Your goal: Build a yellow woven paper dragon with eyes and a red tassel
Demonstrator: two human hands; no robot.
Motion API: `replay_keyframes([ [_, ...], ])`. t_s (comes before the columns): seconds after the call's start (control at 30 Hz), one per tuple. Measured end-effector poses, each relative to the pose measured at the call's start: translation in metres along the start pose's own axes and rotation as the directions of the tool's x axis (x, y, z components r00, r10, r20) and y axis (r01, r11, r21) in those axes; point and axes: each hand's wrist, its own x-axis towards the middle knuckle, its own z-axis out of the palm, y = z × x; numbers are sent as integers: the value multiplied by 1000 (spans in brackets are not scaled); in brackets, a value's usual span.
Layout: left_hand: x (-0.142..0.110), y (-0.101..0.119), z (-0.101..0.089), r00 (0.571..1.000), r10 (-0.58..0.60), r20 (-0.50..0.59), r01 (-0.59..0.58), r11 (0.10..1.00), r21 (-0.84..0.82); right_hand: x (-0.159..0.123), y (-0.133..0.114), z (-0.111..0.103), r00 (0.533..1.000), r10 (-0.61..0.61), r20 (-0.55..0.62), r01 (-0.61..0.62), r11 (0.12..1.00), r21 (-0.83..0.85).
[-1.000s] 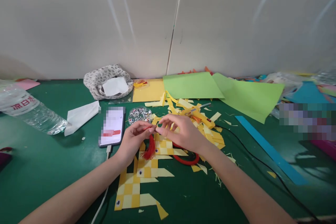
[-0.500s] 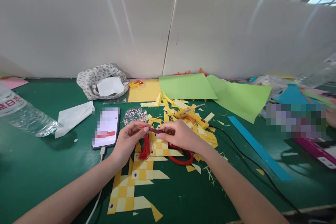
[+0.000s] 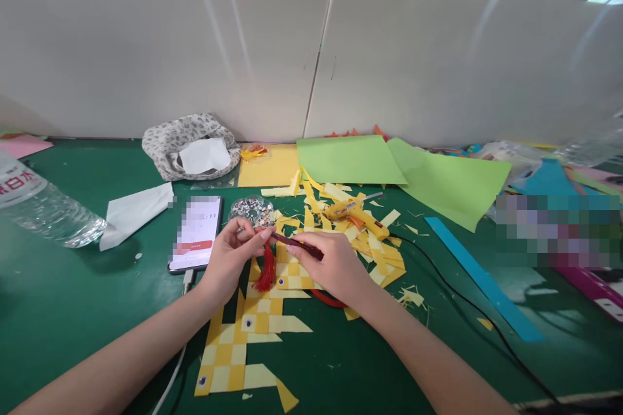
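Note:
My left hand (image 3: 231, 256) pinches the top of a red tassel (image 3: 265, 271), whose threads hang down over the paper. In my right hand (image 3: 338, 266) is a slim dark-red tool (image 3: 302, 246); its tip meets my left fingertips, and its exact kind does not show. Below my hands lie several woven yellow paper fish (image 3: 226, 355) with googly eyes, partly overlapping. A red ring-shaped handle (image 3: 327, 299) shows partly from under my right hand. Just beyond my left hand sits a clear case of googly eyes (image 3: 252, 210).
A yellow glue gun (image 3: 357, 213) with a black cord rests on yellow paper scraps (image 3: 387, 262). To the left are a charging phone (image 3: 199, 233), a tissue (image 3: 139, 214) and a lying water bottle (image 3: 53, 207). Green sheets (image 3: 350, 159) and a blue strip (image 3: 479, 275) lie right.
The dark-red tool has turned, so more of its length shows. My right hand has shifted slightly down and covers more of the red handle. The tassel stays in my left hand.

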Motion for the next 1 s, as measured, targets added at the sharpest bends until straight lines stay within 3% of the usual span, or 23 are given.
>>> replay_keyframes([
  [0.17, 1, -1, 0, 999, -5, 34, 6, 999, -36, -1, -2, 1, 1000, 27, 13, -28, 999, 31],
  [0.5, 0, 0, 0, 1000, 18, 9, -19, 997, 69, -2, -7, -2, 976, 173, 131, -186, 978, 97],
  [1.0, -1, -4, 0, 999, -46, 27, 48, 997, -67, -1, -9, -4, 986, 164, 13, -164, 979, 125],
])
